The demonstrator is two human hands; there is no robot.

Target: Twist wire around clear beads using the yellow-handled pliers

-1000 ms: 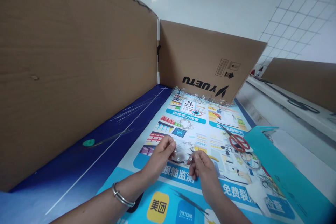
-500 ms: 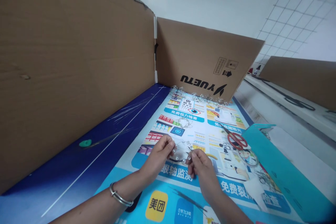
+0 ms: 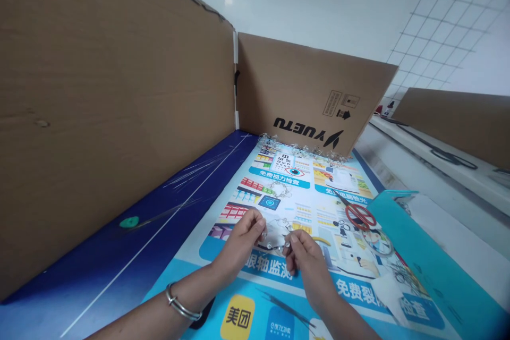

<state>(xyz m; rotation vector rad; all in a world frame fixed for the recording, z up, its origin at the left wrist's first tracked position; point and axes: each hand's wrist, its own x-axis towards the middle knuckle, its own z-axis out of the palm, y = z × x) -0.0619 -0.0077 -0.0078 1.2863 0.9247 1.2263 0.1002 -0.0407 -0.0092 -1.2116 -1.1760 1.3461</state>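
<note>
A makeshift work area in a white-tiled room [image 3: 438, 26] is indicated. Flattened cardboard sheets [image 3: 119, 117] are stood up as partitions left of and beyond the left hand [image 3: 239, 239]. A printed eye-care banner [image 3: 274, 281] is spread beneath both hands, and a white table [image 3: 422, 141] is seen well right of the right hand [image 3: 306, 271].

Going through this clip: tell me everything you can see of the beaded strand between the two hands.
The clear beaded strand looks like a thin, transparent plastic loop set with small round, glassy beads. The left hand and right hand pinch it at either side, above the printed poster. Fingers hide part of it, and no clasp or end can be made out. Whether it touches the poster cannot be told.
</note>
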